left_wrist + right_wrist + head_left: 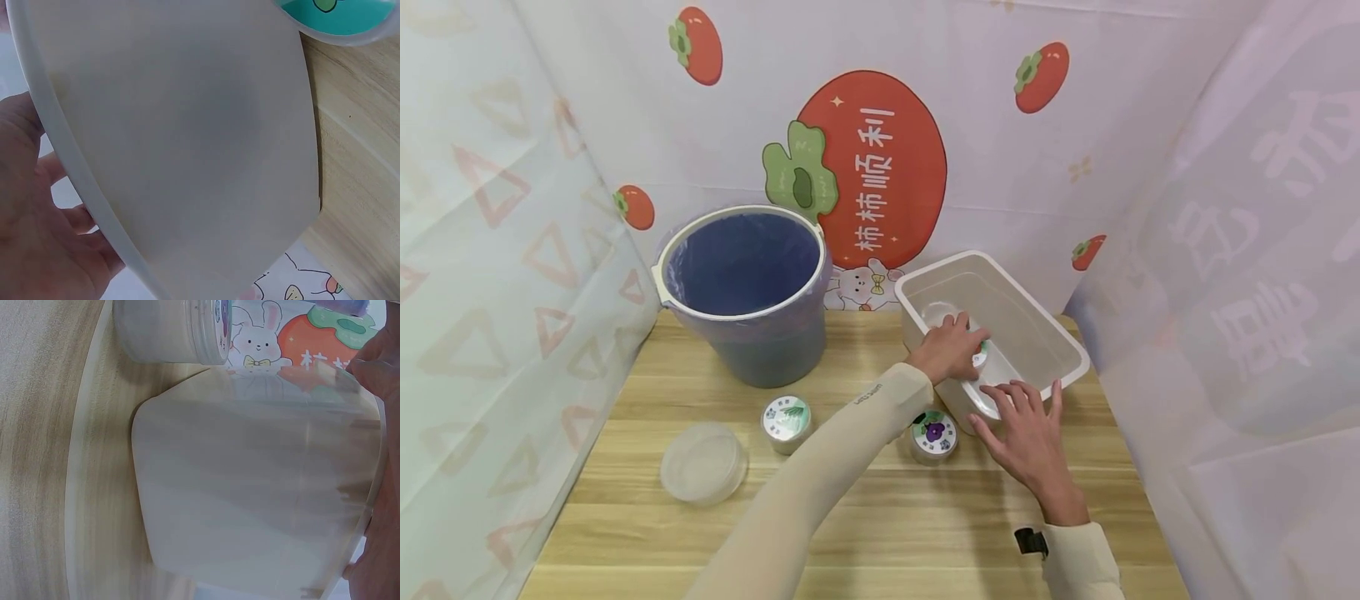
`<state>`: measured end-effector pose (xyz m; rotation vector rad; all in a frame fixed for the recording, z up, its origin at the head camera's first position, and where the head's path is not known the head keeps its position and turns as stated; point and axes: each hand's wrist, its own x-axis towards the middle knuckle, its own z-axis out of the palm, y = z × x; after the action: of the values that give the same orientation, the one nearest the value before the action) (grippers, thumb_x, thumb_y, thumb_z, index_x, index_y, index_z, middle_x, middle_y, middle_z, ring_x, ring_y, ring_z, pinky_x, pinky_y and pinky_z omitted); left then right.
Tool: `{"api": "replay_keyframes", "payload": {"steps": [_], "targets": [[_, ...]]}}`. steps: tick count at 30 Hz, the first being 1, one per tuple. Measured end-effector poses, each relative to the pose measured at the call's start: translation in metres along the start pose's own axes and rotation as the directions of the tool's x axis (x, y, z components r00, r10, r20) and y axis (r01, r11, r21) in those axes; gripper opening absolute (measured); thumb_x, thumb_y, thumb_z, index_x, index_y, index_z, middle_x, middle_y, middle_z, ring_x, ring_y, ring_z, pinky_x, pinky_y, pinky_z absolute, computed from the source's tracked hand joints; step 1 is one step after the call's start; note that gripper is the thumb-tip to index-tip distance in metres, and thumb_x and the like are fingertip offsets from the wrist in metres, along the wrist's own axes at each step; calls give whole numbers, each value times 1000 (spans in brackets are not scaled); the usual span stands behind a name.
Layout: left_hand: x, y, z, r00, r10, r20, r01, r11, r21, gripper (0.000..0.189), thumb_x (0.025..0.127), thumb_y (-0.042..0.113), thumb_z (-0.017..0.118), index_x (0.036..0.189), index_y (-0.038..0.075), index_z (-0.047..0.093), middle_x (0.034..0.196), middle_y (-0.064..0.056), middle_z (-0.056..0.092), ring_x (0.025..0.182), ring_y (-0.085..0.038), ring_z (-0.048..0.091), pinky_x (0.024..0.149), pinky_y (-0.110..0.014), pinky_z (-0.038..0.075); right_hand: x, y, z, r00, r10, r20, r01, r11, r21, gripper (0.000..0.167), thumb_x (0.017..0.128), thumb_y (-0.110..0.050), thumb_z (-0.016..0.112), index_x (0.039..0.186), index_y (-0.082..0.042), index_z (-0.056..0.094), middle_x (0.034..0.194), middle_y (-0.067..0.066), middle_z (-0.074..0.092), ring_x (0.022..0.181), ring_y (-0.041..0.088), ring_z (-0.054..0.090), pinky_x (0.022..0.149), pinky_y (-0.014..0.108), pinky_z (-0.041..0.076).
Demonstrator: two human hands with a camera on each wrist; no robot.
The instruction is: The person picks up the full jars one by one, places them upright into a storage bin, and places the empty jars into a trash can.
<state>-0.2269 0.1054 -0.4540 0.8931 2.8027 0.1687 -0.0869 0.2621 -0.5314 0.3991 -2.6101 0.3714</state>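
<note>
My left hand (951, 348) reaches over the side of a white rectangular bin (1037, 321) and grips a round clear tub (980, 357) with a printed label, mostly hidden under the fingers. My right hand (1022, 433), fingers spread, touches the bin's near rim. Outside the bin, by its near corner, stands another round tub (934, 435) with a purple picture on its lid; this tub (162, 331) also shows in the right wrist view. The left wrist view has the bin's outer wall (187, 137) filling most of it, with left-hand fingers (78, 219) past the rim.
Left of my left forearm are a tub (787, 423) with a green-pictured lid and a translucent round container (703, 463) without a label. A bucket (741, 317) lined with a plastic bag stands at the back left. Printed cloth walls (992, 175) enclose the wooden table (917, 533).
</note>
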Motion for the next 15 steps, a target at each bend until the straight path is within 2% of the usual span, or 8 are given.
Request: {"api": "replay_keyframes", "payload": {"steps": [8, 15], "targets": [[-1, 5, 0, 998, -61, 24, 61, 998, -29, 72, 92, 46, 87, 155, 29, 58, 145, -8, 54, 127, -24, 54, 103, -39, 56, 0, -2, -1, 1000, 16, 17, -16, 1000, 11, 53, 93, -50, 72, 129, -12, 74, 125, 18, 71, 129, 45, 57, 120, 89, 11], [-1, 5, 2, 998, -66, 16, 66, 998, 2, 68, 96, 47, 82, 157, 29, 57, 150, -7, 55, 130, -24, 55, 108, -39, 55, 0, -1, 0, 1000, 11, 13, -11, 1000, 12, 54, 95, -54, 68, 129, -13, 73, 125, 19, 71, 129, 45, 57, 120, 89, 11]]}}
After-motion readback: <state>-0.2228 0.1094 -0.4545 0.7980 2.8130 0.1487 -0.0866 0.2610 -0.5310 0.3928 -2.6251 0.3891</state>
